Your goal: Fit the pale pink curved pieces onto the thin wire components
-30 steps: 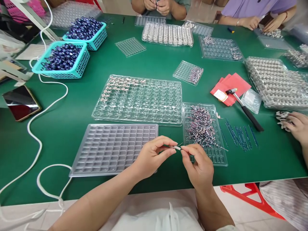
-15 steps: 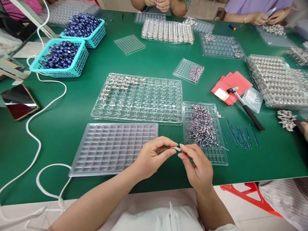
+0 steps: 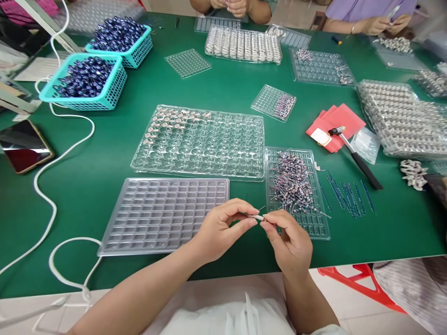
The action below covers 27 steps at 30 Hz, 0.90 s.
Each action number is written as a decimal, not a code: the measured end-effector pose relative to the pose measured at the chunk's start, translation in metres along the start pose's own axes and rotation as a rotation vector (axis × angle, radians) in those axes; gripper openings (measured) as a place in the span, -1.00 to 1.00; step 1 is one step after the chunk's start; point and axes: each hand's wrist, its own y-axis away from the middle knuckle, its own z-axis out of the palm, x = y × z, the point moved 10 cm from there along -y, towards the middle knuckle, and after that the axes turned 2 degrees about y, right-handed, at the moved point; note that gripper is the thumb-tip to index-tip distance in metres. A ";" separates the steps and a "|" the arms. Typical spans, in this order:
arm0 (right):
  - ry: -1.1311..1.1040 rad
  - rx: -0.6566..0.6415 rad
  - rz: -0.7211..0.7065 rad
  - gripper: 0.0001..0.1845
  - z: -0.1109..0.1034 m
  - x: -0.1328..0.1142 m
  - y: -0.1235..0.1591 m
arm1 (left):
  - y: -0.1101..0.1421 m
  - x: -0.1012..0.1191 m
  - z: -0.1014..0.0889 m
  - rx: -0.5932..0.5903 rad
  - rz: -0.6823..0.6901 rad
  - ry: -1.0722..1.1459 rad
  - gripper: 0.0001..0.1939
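Between my two hands is a small white plastic part (image 3: pixel 259 217), largely covered by fingers. My left hand (image 3: pixel 226 228) pinches its left end between thumb and fingertips. At the other end, my right hand (image 3: pixel 291 239) is closed in a pinch; a thin wire-like bit sticks up near the fingertips. Just beyond the right hand lies a clear tray (image 3: pixel 323 228) heaped with small wire-leaded components (image 3: pixel 291 181). An unfilled grey compartment tray (image 3: pixel 164 214) rests partly behind my left hand. Farther off, a larger clear tray (image 3: pixel 209 144) holds several white parts (image 3: pixel 169 118) in its upper left.
Two turquoise baskets (image 3: pixel 115 86) of shiny dark-blue pieces stand at left, near a phone (image 3: pixel 26 146) and white cable (image 3: pixel 52 204). On the right are a hammer (image 3: pixel 359 160), red packets (image 3: pixel 344 121), dark-blue thin sticks (image 3: pixel 344 195) and stacked filled trays (image 3: pixel 401 118). Co-workers' hands (image 3: pixel 384 25) work across the table.
My right hand has shifted slightly right, showing a little more of the white part between the fingertips. My left hand stays nearly in place. The camera view has drifted a little.
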 end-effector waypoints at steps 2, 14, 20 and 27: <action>0.017 0.012 -0.033 -0.65 -0.002 -0.004 -0.001 | 0.000 0.004 0.001 -0.004 0.027 -0.037 -0.88; -0.008 -0.027 -0.085 -0.55 0.001 -0.009 -0.003 | 0.002 0.023 0.003 -0.026 0.187 -0.230 -0.87; -0.006 -0.018 -0.099 -0.57 0.001 -0.010 -0.004 | 0.002 0.028 0.004 -0.012 0.238 -0.271 -0.86; 0.012 -0.020 -0.093 -0.60 0.001 -0.009 -0.001 | 0.003 0.033 0.005 -0.002 0.271 -0.314 -0.86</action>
